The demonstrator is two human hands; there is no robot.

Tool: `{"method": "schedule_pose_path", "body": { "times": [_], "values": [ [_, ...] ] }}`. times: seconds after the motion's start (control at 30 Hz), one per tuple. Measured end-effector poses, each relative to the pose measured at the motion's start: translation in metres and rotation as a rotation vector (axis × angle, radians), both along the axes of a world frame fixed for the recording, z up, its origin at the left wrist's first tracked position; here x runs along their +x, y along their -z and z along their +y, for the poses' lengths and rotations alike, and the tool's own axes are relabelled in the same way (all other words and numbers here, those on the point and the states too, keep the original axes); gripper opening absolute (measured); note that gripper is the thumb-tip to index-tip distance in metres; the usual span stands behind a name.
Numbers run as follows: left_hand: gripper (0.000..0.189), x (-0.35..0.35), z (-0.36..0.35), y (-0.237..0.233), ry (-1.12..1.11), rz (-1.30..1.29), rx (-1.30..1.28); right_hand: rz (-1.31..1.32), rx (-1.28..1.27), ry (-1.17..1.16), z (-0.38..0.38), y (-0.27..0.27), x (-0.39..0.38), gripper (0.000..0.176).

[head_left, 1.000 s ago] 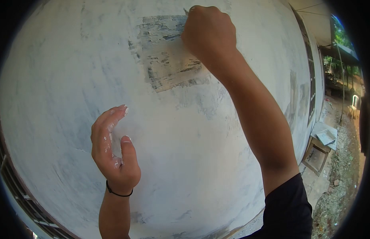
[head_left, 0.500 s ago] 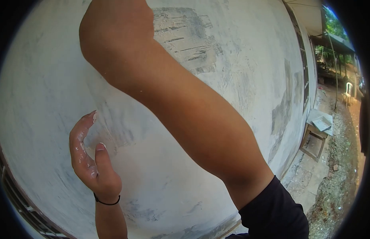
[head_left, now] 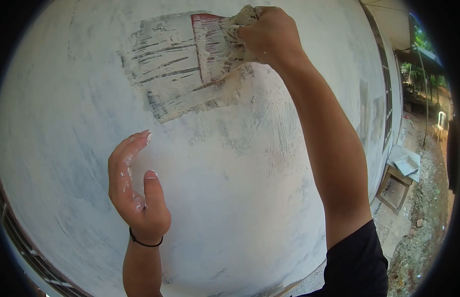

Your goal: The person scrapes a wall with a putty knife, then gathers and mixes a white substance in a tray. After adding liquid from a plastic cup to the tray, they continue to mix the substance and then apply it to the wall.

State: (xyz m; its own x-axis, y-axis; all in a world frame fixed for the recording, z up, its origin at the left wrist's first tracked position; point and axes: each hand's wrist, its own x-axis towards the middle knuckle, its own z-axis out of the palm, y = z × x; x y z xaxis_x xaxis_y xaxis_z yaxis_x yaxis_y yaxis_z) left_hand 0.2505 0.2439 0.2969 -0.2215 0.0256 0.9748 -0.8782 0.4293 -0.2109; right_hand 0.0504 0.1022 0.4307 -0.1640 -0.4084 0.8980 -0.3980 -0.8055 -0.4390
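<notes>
A wide scraper [head_left: 212, 48] coated in pale paste, with a reddish edge, lies against the upper part of the whitish wall [head_left: 230, 198]. Its handle end is gripped by my right hand [head_left: 272, 35], fingers wrapped round it. Left of and below the blade spreads a rough patch of wet paste [head_left: 165, 64] with dark streaks. Lower left, my left hand [head_left: 141, 188] is raised in front of the wall, fingers curved and thumb apart, holding nothing. White paste specks its fingers, and a black band circles the wrist.
Barred windows show at the lower left [head_left: 32, 252] and on the right [head_left: 387, 84]. A wooden stand [head_left: 394, 190] with a pale tray [head_left: 407, 165] on top is by the wall's foot at right. Beyond are a gravel strip [head_left: 418, 247] and a white chair [head_left: 441, 120].
My right hand, outside the frame before, now shows with the scraper on the wall; its forearm has swung right. My left hand appears slightly further right and higher, still open.
</notes>
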Motion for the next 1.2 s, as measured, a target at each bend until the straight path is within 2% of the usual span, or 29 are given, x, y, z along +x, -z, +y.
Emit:
{"method": "schedule_pose_path", "body": {
  "times": [0.1, 0.17, 0.3, 0.37, 0.43, 0.47, 0.6, 0.73, 0.87, 1.0, 1.07, 1.2],
  "values": [
    [0.045, -0.009, -0.011, 0.002, -0.006, -0.008, 0.009, 0.017, -0.041, 0.138, -0.028, 0.002, -0.039, 0.037],
    [0.043, -0.007, -0.012, 0.003, 0.017, -0.034, 0.013, -0.056, -0.087, 0.112, -0.026, 0.003, -0.049, 0.024],
    [0.042, 0.001, 0.001, 0.004, 0.009, -0.037, 0.005, -0.014, -0.105, -0.025, 0.027, -0.003, -0.051, 0.020],
    [0.042, 0.010, 0.015, 0.005, -0.006, -0.031, 0.005, 0.043, -0.194, 0.339, 0.046, -0.008, -0.028, 0.016],
    [0.042, 0.022, 0.031, 0.007, -0.007, -0.019, 0.004, 0.086, -0.224, 0.299, 0.077, -0.002, 0.004, 0.013],
    [0.043, 0.029, 0.039, 0.008, -0.002, -0.008, 0.004, 0.101, -0.240, 0.384, 0.068, -0.010, 0.027, 0.013],
    [0.043, 0.057, 0.074, 0.013, -0.005, -0.017, -0.008, 0.089, -0.253, 0.198, 0.107, -0.011, 0.090, 0.015],
    [0.043, 0.081, 0.104, 0.018, -0.051, 0.022, 0.002, 0.161, -0.359, 0.173, 0.148, -0.008, 0.159, 0.006],
    [0.043, 0.096, 0.119, 0.022, -0.076, 0.088, -0.005, 0.268, -0.299, 0.124, 0.188, -0.011, 0.199, 0.003],
    [0.043, 0.091, 0.124, 0.019, -0.134, 0.063, 0.004, 0.314, -0.336, 0.069, 0.201, -0.014, 0.184, 0.002],
    [0.044, 0.085, 0.119, 0.020, -0.072, 0.067, -0.022, 0.131, -0.314, -0.034, 0.191, -0.013, 0.155, 0.005],
    [0.045, 0.062, 0.102, 0.020, -0.068, 0.027, -0.014, 0.121, -0.038, -0.163, 0.129, -0.024, 0.088, 0.018]
  ]
}}
